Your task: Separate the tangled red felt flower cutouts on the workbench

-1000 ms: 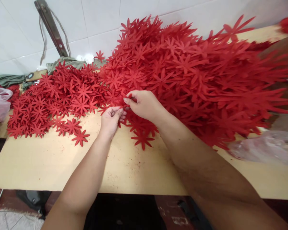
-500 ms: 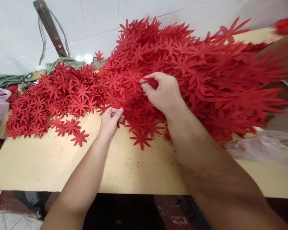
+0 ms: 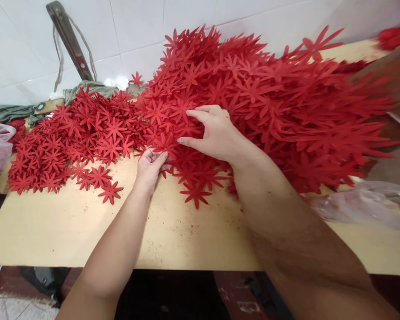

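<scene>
I am looking down at the bench (image 3: 70, 231), bare wood nearest me. My left hand (image 3: 149, 168) is resting at the near edge of the flowers (image 3: 253, 102), its grip pinching a small stack (image 3: 162, 149) between thumb and fingers. Just beyond it and to its right, my right hand (image 3: 216, 133) is lying on the heap, grip half open, fingers spread over the petals, holding nothing I can make out. Left of both grips a flatter pile (image 3: 76, 138) is spreading; behind it a cloth (image 3: 86, 86) is lying against the tiled wall (image 3: 136, 26).
</scene>
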Motion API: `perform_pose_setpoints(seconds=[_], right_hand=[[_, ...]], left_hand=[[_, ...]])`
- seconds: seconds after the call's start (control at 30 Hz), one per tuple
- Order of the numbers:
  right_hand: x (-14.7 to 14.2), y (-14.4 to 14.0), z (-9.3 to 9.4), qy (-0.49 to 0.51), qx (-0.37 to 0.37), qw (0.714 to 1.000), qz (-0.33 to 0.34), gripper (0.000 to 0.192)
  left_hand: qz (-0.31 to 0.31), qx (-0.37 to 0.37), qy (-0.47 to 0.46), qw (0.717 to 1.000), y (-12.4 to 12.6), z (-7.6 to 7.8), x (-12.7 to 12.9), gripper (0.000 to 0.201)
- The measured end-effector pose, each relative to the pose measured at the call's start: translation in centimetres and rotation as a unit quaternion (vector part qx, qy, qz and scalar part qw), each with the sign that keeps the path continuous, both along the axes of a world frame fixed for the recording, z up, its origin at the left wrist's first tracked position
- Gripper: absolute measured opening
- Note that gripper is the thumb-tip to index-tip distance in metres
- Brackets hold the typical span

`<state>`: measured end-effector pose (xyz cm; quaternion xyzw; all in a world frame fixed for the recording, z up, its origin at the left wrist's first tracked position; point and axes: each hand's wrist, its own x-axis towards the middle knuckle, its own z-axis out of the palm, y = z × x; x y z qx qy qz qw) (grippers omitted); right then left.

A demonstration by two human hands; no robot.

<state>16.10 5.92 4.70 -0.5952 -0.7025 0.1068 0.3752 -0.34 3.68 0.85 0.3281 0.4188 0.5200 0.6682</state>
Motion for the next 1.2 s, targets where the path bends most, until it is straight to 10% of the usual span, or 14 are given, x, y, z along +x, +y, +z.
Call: perform_pose_setpoints(seconds=[0.33,0.73,1.2], right_hand=[[-3.2,-0.9,0.7,0.057,-0.171,0.978,0.105,0.007],[-4.4,-0.7,0.2,-0.067,-0.112,0.991,-0.012,0.040],[-5.0,-1.0,0.0,-0.033,-0.100,0.992,0.064,0.032]], left_hand=[[-0.028,0.034,0.016,0.999,-0.1,-0.1,-0.1,0.030],[-0.023,-0.008,0.028,0.999,-0.1,0.6,-0.1,0.037],[0.030,-0.016,-0.001,0.999,-0.1,0.4,-0.2,0.020]])
